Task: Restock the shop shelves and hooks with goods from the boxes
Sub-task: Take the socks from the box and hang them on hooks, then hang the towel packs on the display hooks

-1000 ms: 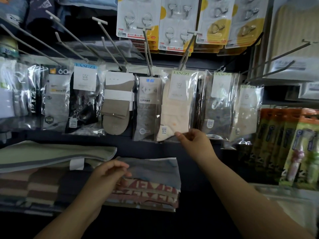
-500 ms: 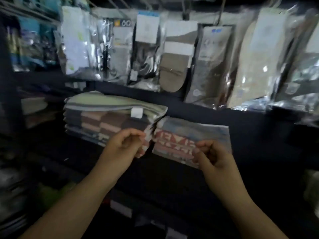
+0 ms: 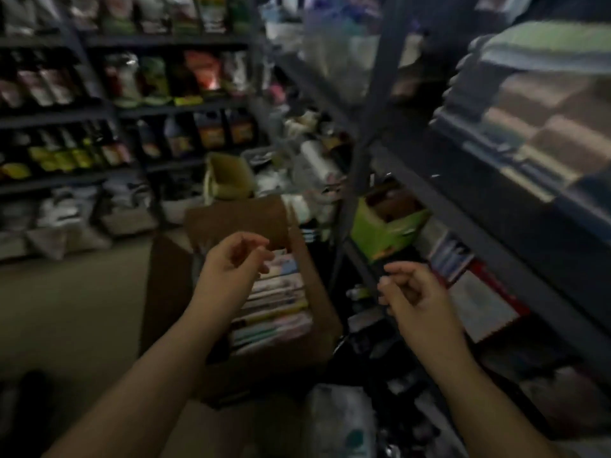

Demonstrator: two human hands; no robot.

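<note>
Brown box (image 3: 307,285), green carton (image 3: 380,229).

Dim, blurred shop aisle. Bare tan floor (image 3: 62,312) at left. Dark metal racks (image 3: 185,109) across the back, stacked in tiers with bottles (image 3: 76,153) and bright pouches (image 3: 198,74). Pale sacks (image 3: 66,219) slumped on the floor beneath. Another dark rack upright (image 3: 373,104) at right, slanting steeply through the wide-angle view.
</note>
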